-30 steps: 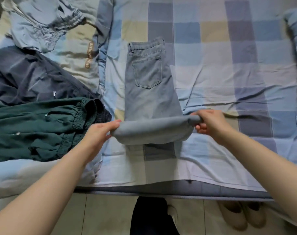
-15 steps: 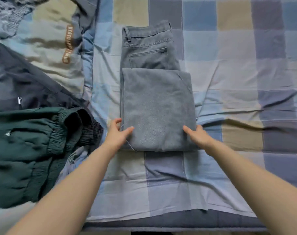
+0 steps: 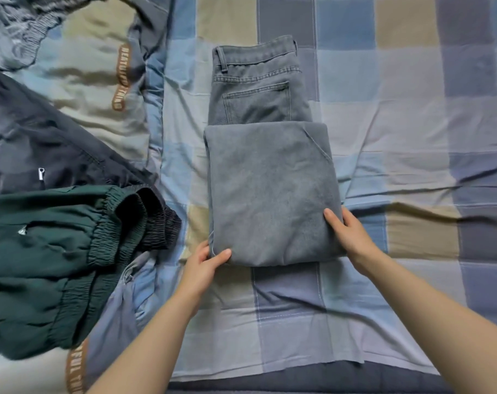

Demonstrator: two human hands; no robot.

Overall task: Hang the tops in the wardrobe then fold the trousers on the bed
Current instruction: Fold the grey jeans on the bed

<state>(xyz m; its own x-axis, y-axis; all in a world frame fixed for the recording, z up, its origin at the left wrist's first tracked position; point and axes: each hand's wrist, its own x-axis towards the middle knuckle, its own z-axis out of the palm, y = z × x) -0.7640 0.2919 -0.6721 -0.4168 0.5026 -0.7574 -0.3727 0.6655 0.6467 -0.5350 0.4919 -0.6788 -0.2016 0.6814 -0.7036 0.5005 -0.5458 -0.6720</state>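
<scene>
Two bare hands on one pair of grey denim jeans (image 3: 270, 191), folded leg-over-seat, lying mid-bed on the blue-and-tan checked sheet (image 3: 383, 115). Left hand (image 3: 204, 265) now pinches the near-left corner, thumb on top; half a second ago it lay flat. Right hand (image 3: 346, 234) grips the near-right edge. Dark green elastic-waist trousers (image 3: 43, 251) lie left, unfolded.
</scene>
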